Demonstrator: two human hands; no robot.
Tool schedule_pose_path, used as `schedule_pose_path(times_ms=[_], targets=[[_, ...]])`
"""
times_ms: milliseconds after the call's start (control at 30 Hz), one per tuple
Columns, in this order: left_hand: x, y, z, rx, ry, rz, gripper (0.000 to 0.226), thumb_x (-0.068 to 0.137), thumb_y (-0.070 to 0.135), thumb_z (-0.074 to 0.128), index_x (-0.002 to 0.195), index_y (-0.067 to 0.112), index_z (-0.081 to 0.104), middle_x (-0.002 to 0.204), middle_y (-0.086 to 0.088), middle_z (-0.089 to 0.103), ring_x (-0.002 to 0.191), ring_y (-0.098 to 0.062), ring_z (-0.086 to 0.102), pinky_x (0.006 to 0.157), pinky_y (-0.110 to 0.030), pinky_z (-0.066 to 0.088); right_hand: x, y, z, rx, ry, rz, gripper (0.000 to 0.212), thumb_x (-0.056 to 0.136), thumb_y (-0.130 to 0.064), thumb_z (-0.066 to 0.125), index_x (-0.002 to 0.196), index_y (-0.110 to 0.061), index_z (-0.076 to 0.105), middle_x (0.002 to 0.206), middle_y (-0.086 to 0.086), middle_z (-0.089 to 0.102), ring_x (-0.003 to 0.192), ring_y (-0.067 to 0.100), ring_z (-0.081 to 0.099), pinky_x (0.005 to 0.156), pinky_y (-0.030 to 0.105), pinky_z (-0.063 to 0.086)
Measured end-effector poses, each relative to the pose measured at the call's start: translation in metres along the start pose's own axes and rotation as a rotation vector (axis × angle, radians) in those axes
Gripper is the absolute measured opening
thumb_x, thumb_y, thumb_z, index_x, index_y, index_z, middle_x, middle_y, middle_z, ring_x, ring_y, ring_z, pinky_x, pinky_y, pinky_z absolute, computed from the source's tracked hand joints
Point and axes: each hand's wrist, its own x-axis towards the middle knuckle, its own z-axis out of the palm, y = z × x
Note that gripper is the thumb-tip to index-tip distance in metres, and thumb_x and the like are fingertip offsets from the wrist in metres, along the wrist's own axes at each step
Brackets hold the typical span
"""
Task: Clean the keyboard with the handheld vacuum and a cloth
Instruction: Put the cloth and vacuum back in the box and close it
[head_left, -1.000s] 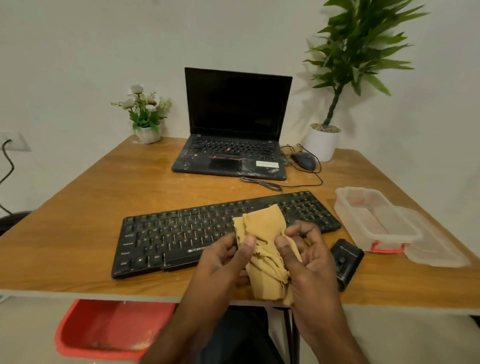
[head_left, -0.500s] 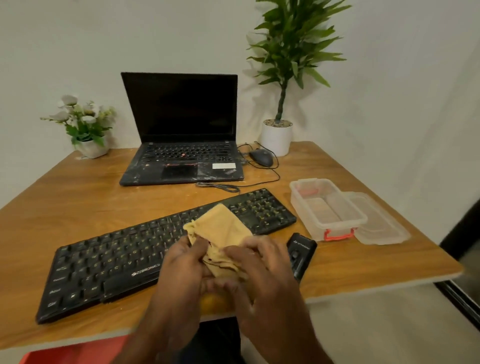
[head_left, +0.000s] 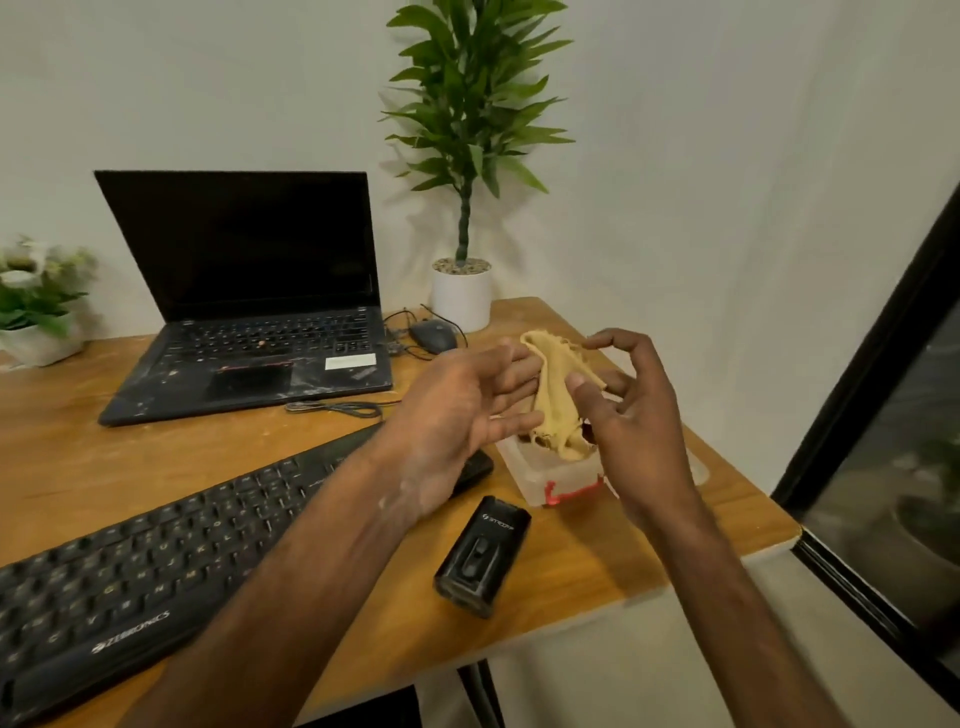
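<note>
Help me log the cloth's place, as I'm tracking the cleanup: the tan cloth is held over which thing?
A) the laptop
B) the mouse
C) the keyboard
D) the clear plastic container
D: the cloth, pinched by the right hand with the left hand fingers against it, hangs right over the clear plastic container.

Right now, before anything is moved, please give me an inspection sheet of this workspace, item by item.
Surface: wooden table, bare grain showing near the front edge.
Job's things: black keyboard lies front left; handheld vacuum lies beside it, untouched; yellow cloth is held up, over the clear box as seen.
Clutter: clear box with red clasp, open laptop, mouse.
Hands: left hand touches the cloth with straight fingers; right hand pinches it.
Cables: thin black cable lies between laptop and keyboard.
Surroundings: potted plant and flower pot by the wall; dark window frame at right.
</note>
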Motion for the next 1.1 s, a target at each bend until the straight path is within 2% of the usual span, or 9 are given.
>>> schedule_pose_path(times_ms=[167,267,333,467,567,667,800,933,1100], targets=[[0.044,-0.008,0.015,0.146,0.042,0.029,0.019,0.109,0.023,0.041,0.117,0.021,0.057,0.125,-0.01,0.069,0.112,-0.02,0.069,0.091,-0.044,0.059,0.033,0.018,-0.003,0.07,-0.084,0.187,0.045,0.096,0.004,0.05,0.118,-0.034,0.061,0.112,0.013,0.066,0.089,0.032,0.071,0.066,0.049,0.061],[0.058,-0.024,0.013,0.294,0.06,0.017,0.032,0.109,0.029,0.041,0.138,0.016,0.045,0.13,-0.009,0.063,0.117,-0.022,0.063,0.09,-0.042,0.059,0.036,0.03,0.004,-0.162,-0.227,0.231,0.052,0.091,0.009,0.045,0.118,-0.03,0.067,0.111,-0.001,0.067,0.085,0.022,0.071,0.072,0.052,0.061],[0.062,-0.041,0.006,0.376,0.13,0.042,0.039,0.108,0.025,0.043,0.146,0.019,0.037,0.128,-0.006,0.06,0.11,-0.021,0.063,0.087,-0.04,0.06,0.037,0.032,0.004,-0.41,-0.299,0.263,0.05,0.088,0.007,0.045,0.12,-0.022,0.069,0.116,-0.005,0.063,0.089,0.014,0.067,0.077,0.043,0.061],[0.066,-0.06,-0.012,0.669,0.227,0.198,0.033,0.103,0.011,0.046,0.134,0.022,0.05,0.132,0.004,0.06,0.114,-0.015,0.06,0.097,-0.049,0.054,0.046,0.033,0.008,-0.84,-0.359,0.304,0.031,0.091,-0.015,0.047,0.11,-0.008,0.071,0.112,0.01,0.069,0.089,0.024,0.066,0.081,0.043,0.057],[0.064,-0.061,-0.013,0.729,0.203,0.199,0.033,0.102,0.008,0.048,0.133,0.021,0.051,0.134,0.007,0.06,0.118,-0.013,0.058,0.101,-0.045,0.052,0.049,0.031,0.016,-0.999,-0.36,0.316,0.044,0.091,-0.051,0.058,0.103,-0.01,0.066,0.096,0.005,0.066,0.084,0.022,0.065,0.071,0.034,0.054],[0.062,-0.065,-0.013,0.783,0.185,0.216,0.032,0.103,0.009,0.048,0.134,0.019,0.051,0.136,0.006,0.059,0.118,-0.015,0.059,0.103,-0.04,0.049,0.044,0.033,0.024,-1.151,-0.363,0.26,0.038,0.083,-0.039,0.075,0.106,-0.014,0.058,0.097,0.003,0.061,0.084,0.021,0.059,0.065,0.029,0.043],[0.059,-0.069,-0.016,0.783,0.195,0.256,0.029,0.104,0.012,0.049,0.132,0.018,0.051,0.133,0.004,0.06,0.118,-0.012,0.058,0.103,-0.033,0.048,0.045,0.038,0.018,-0.865,-0.232,0.116,0.02,0.084,-0.014,0.07,0.096,-0.024,0.058,0.09,0.003,0.066,0.067,0.017,0.059,0.051,0.028,0.042],[0.056,-0.07,-0.02,0.72,0.233,0.271,0.031,0.104,0.005,0.044,0.131,0.019,0.05,0.129,0.007,0.059,0.11,-0.011,0.058,0.095,-0.032,0.052,0.045,0.035,0.008,-0.285,-0.162,0.295,0.017,0.086,-0.009,0.07,0.093,-0.022,0.061,0.091,0.008,0.068,0.071,0.025,0.067,0.058,0.04,0.057],[0.055,-0.071,-0.019,0.746,0.214,0.262,0.033,0.103,0.005,0.046,0.134,0.018,0.045,0.129,0.006,0.058,0.116,-0.008,0.055,0.09,-0.017,0.044,0.041,0.036,0.022,-1.0,-0.423,0.29,0.022,0.082,-0.018,0.075,0.102,-0.019,0.067,0.103,0.003,0.068,0.09,0.019,0.064,0.071,0.031,0.053]])
